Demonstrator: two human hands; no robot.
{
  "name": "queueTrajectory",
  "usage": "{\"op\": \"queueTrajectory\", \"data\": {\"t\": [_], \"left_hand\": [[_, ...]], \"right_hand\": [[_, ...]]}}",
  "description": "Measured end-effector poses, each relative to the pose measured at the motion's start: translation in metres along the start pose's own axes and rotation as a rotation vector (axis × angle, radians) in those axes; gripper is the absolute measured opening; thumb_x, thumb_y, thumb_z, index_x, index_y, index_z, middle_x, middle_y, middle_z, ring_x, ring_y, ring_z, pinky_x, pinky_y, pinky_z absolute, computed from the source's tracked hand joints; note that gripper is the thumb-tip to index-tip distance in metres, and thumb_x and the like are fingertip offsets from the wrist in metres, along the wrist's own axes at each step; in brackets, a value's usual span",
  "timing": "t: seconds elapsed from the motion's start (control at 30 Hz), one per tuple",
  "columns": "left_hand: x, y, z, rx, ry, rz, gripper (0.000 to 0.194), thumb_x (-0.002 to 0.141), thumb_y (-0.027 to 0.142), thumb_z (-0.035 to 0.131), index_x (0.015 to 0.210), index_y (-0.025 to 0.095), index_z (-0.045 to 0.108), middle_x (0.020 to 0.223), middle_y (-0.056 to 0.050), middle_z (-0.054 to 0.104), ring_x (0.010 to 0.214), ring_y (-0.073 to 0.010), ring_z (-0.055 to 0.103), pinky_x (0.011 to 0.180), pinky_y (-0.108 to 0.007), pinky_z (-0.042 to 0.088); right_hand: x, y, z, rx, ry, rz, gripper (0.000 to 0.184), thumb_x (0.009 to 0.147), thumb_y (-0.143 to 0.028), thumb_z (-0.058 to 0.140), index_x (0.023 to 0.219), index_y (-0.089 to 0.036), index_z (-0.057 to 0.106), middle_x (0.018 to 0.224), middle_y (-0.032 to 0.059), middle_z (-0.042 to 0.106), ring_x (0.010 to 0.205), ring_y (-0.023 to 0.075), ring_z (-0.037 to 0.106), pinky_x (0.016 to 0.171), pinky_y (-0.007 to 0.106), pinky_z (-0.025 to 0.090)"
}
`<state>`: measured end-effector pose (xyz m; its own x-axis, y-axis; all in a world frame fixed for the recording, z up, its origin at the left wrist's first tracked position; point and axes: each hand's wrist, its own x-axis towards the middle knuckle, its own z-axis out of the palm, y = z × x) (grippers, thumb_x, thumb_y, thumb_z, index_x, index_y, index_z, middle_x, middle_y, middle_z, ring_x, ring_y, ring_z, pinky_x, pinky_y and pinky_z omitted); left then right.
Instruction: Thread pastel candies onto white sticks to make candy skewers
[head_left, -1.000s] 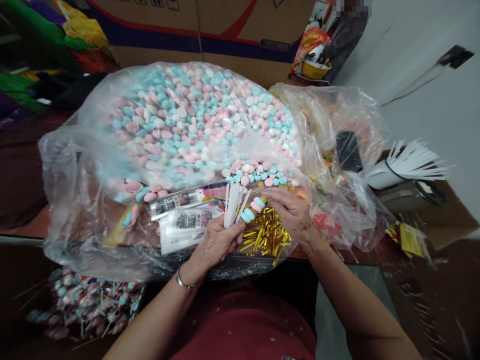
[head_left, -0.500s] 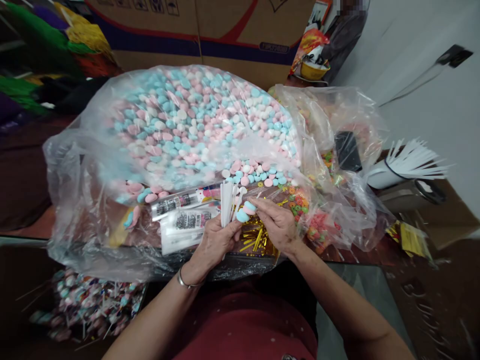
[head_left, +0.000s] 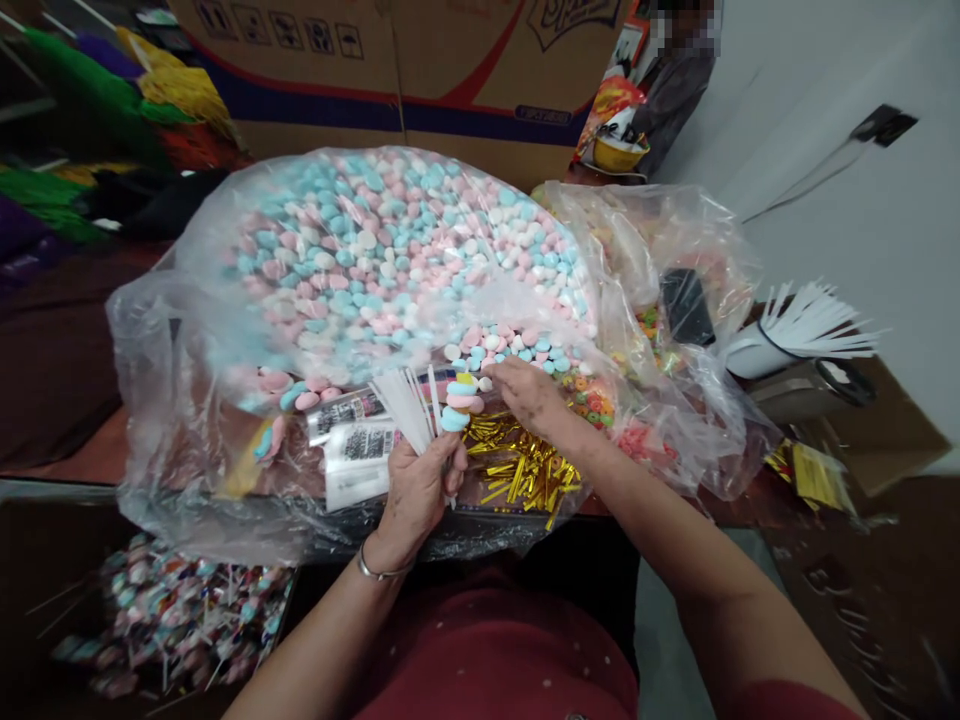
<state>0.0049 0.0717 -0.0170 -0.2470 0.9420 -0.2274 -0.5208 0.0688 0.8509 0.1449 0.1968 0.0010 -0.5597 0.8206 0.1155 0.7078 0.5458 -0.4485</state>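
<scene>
"What's the biggest thing from where you're standing?"

"The brown tabletop (head_left: 60, 445), then the printed carton (head_left: 322, 140) standing behind it. Sprawled in front of the carton is a huge clear bag (head_left: 390, 260) full of pink, blue and white sweets, some loose at its near edge."

"And to the right of that?"

"A smaller clear bag (head_left: 724, 245), with a dark, flat, rectangular object (head_left: 686, 305) lying on it. Low on the left, below the table edge, there's a heap of sweets on sticks (head_left: 195, 610)."

"How about the hands?"

"The left hand (head_left: 424, 485) is closed around a fan of white sticks (head_left: 405, 405). The right hand (head_left: 525, 395) is just beyond the gold strips (head_left: 525, 470), fingers bent and nearly together, close to the loose sweets."

"Where's the piece being worked on?"

"That little stack of sweets (head_left: 459, 400)? Just above the left hand's thumb, beside the fan: blue at the bottom, pink and blue above, yellow on top."

"Is the right hand gripping anything?"

"There's a small white piece (head_left: 484, 384) by its fingertips, but I can't tell whether they're pinching it."
</scene>
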Motion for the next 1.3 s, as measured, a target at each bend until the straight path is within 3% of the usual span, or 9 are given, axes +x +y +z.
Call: {"op": "queueTrajectory", "data": {"t": [0.07,0.17,0.37,0.47,0.6,0.7,1.0,1.17,1.3], "left_hand": [[0.0,0.0,0.0,-0.021,0.011,0.006,0.027,0.072,0.035,0.072,0.063,0.015,0.056,0.048,0.005,0.056,0.031,-0.0029,0.035,0.033,-0.017,0.025],[0.001,0.0,0.0,-0.039,0.007,-0.003,0.026,0.073,0.035,0.073,0.065,0.015,0.058,0.047,0.005,0.056,0.031,-0.0028,0.035,0.033,-0.017,0.025],[0.001,0.002,0.003,-0.068,0.028,-0.005,0.028,0.072,0.035,0.074,0.064,0.014,0.057,0.046,0.005,0.055,0.031,-0.0027,0.034,0.033,-0.016,0.024],[0.0,0.003,0.003,-0.062,0.032,-0.008,0.026,0.071,0.034,0.073,0.065,0.015,0.057,0.046,0.005,0.055,0.03,-0.0027,0.034,0.033,-0.017,0.024],[0.0,0.003,0.002,-0.035,0.033,-0.01,0.027,0.071,0.035,0.072,0.062,0.015,0.055,0.047,0.005,0.055,0.03,-0.0028,0.034,0.033,-0.017,0.025],[0.0,0.002,0.002,-0.023,0.029,-0.01,0.028,0.071,0.036,0.072,0.062,0.016,0.055,0.047,0.005,0.055,0.031,-0.0031,0.035,0.033,-0.017,0.026],[0.001,0.003,0.002,-0.025,0.004,-0.002,0.028,0.072,0.035,0.071,0.059,0.016,0.055,0.046,0.005,0.053,0.031,-0.0036,0.035,0.033,-0.019,0.025],[0.001,0.003,0.002,-0.006,0.006,-0.003,0.028,0.073,0.035,0.07,0.059,0.016,0.056,0.047,0.005,0.054,0.031,-0.0034,0.035,0.033,-0.019,0.025],[0.0,0.002,0.001,0.018,0.013,-0.005,0.028,0.073,0.037,0.07,0.059,0.016,0.056,0.047,0.005,0.053,0.031,-0.0035,0.035,0.033,-0.019,0.025]], "right_hand": [[0.008,-0.003,0.007,-0.146,-0.1,0.008,0.028,0.094,-0.016,0.045,0.108,-0.02,0.069,0.1,0.008,0.064,0.085,0.0203,0.06,0.072,0.031,0.047],[0.009,-0.004,0.012,-0.224,-0.104,-0.042,0.023,0.09,-0.013,0.047,0.101,-0.019,0.066,0.104,0.0094,0.06,0.091,0.0217,0.056,0.071,0.03,0.045],[0.006,0.015,-0.004,-0.111,0.114,0.047,0.018,0.085,-0.014,0.046,0.095,-0.019,0.059,0.09,0.0063,0.062,0.08,0.0203,0.052,0.071,0.031,0.042],[0.015,0.016,-0.005,-0.137,0.195,-0.043,0.019,0.085,-0.013,0.044,0.095,-0.018,0.059,0.096,0.0092,0.063,0.087,0.0225,0.053,0.077,0.033,0.043],[0.025,0.003,0.005,-0.3,0.041,-0.234,0.021,0.085,-0.007,0.044,0.094,-0.016,0.061,0.096,0.013,0.065,0.095,0.0255,0.052,0.085,0.036,0.042],[0.021,-0.004,0.008,-0.388,-0.047,-0.256,0.02,0.087,-0.006,0.044,0.092,-0.014,0.062,0.093,0.0139,0.065,0.093,0.0253,0.053,0.084,0.036,0.041],[-0.006,0.007,-0.033,-0.11,-0.205,0.058,0.012,0.084,-0.019,0.053,0.093,-0.02,0.062,0.082,0.0037,0.068,0.072,0.0183,0.058,0.062,0.027,0.039],[-0.003,0.013,-0.039,-0.023,0.042,0.129,0.007,0.084,-0.023,0.052,0.084,-0.021,0.058,0.074,0.001,0.063,0.065,0.0159,0.052,0.059,0.026,0.036],[0.003,0.022,-0.027,-0.097,0.179,-0.018,0.008,0.083,-0.018,0.049,0.084,-0.02,0.056,0.089,0.0072,0.064,0.084,0.0212,0.055,0.074,0.033,0.043]]}}
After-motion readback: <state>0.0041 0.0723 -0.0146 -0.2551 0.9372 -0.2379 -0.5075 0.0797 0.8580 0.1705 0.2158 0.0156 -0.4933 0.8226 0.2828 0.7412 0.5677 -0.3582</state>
